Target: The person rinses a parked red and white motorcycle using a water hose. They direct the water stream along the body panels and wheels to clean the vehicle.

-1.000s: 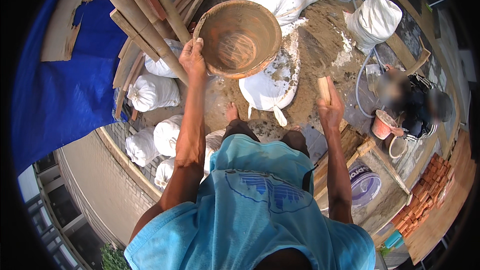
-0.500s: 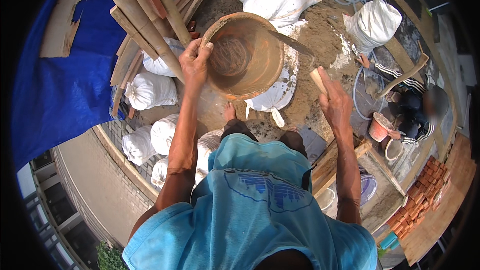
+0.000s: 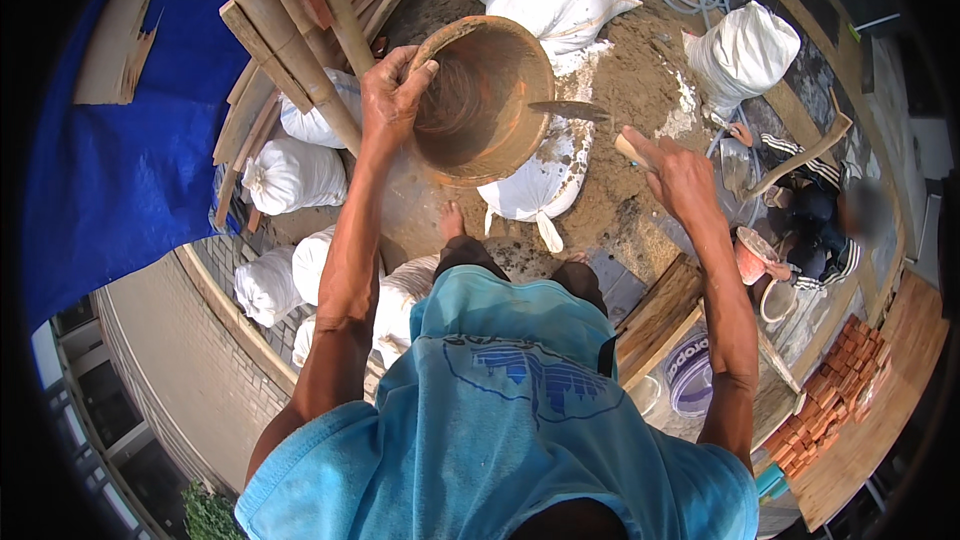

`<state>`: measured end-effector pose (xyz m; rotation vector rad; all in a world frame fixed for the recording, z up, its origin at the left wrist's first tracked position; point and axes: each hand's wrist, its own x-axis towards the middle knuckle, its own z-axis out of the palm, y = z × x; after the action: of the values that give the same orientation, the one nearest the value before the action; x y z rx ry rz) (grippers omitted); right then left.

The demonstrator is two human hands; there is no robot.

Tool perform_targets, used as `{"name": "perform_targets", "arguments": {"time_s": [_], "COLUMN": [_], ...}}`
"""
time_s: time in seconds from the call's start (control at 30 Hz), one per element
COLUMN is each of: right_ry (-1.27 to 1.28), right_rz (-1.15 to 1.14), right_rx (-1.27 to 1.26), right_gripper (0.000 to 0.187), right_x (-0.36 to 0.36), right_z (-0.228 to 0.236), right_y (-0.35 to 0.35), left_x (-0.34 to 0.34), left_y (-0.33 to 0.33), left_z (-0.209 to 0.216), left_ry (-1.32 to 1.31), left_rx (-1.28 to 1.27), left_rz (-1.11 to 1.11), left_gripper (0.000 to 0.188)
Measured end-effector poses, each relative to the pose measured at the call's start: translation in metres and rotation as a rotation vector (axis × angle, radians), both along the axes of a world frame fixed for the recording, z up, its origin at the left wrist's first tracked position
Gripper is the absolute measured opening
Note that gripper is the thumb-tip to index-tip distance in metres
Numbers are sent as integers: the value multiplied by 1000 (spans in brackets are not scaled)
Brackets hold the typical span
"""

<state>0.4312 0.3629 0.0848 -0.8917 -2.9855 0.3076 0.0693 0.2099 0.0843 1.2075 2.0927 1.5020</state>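
My left hand [image 3: 393,95] grips the rim of a round, mortar-stained basin [image 3: 522,135], its thumb over the edge. The basin is held up in front of me, tilted so that its inside faces me; a thin brownish residue coats it. In my right hand [image 3: 684,180] is a trowel, fingers wrapped round its pale wooden handle [image 3: 630,152]. The trowel's dark blade [image 3: 570,111] points left, its tip overlapping the basin's right rim; whether it touches cannot be told. Below the basin lies a white sack [image 3: 535,188] spotted with mortar.
Full white sacks [image 3: 297,177] stand at left, near bamboo poles [image 3: 285,35] and a blue tarp [image 3: 150,170]. Sand [image 3: 625,180] covers the ground ahead. At right, a crouching co-worker [image 3: 815,210] is beside a red bucket [image 3: 750,258], a hoe [image 3: 800,158] and stacked bricks [image 3: 830,390].
The basin has shifted slightly up and left with my left hand. The trowel has turned flatter, its tip lower along the basin's rim. My right hand has moved a little up and right.
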Motion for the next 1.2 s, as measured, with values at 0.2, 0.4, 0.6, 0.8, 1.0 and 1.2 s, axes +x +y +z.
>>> {"name": "perform_targets", "arguments": {"time_s": [0.2, 0.4, 0.6, 0.8, 1.0, 1.2], "right_ry": [42, 19, 153, 450, 141, 504], "right_rz": [-119, -128, -150, -337, -145, -178], "right_rx": [-84, -118, -299, -600, -339, 222], "right_gripper": [73, 72, 64, 57, 40, 36], "right_x": [19, 7, 32, 20, -30, -17], "right_z": [-9, -22, -25, -31, -21, -20], "right_y": [-7, -28, -46, -71, -73, -71], "left_x": [0, 18, 1, 17, 62, 78], "left_y": [0, 8, -6, -23, -8, -5], "left_z": [6, -1, -17, -16, -35, -53], "left_ry": [47, 124, 149, 105, -219, -483], "left_rx": [36, 33, 104, 21, 16, -24], "left_rz": [68, 94, 237, 185, 21, -13], "left_gripper": [26, 26, 28, 27, 28, 23]}}
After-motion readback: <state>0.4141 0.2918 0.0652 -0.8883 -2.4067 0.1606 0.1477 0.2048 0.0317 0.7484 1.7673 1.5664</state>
